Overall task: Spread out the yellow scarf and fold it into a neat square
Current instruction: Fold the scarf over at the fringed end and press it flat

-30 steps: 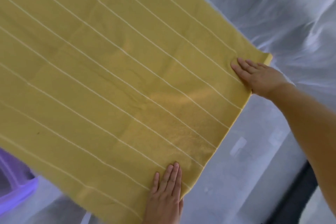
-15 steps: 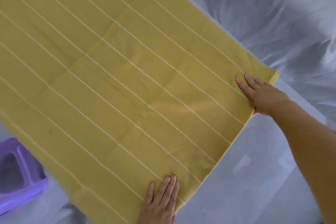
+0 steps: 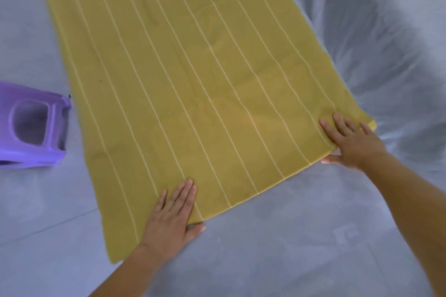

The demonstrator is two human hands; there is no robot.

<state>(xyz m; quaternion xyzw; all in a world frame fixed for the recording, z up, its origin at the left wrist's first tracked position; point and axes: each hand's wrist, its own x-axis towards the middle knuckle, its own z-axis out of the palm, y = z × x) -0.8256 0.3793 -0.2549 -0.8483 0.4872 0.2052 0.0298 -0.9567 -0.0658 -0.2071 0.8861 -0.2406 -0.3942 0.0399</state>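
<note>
The yellow scarf (image 3: 193,84) with thin white stripes lies spread flat on a grey covered surface and runs away from me, its far end out of frame. My left hand (image 3: 172,220) rests flat on the near edge, close to the near left corner. Its fingers lie on the cloth and its thumb sits just off the hem. My right hand (image 3: 352,140) lies flat on the near right corner, fingers spread on the cloth, thumb beside the edge. Neither hand has the cloth lifted.
A purple plastic stool (image 3: 31,125) lies on its side to the left of the scarf. Crumpled translucent plastic sheeting (image 3: 386,31) rises along the right side. The grey covered surface (image 3: 289,248) extends toward me below the scarf's near edge.
The view has swung, so the scarf now runs lengthwise away from me and the purple stool shows more fully. Both hands stay flat on the near edge.
</note>
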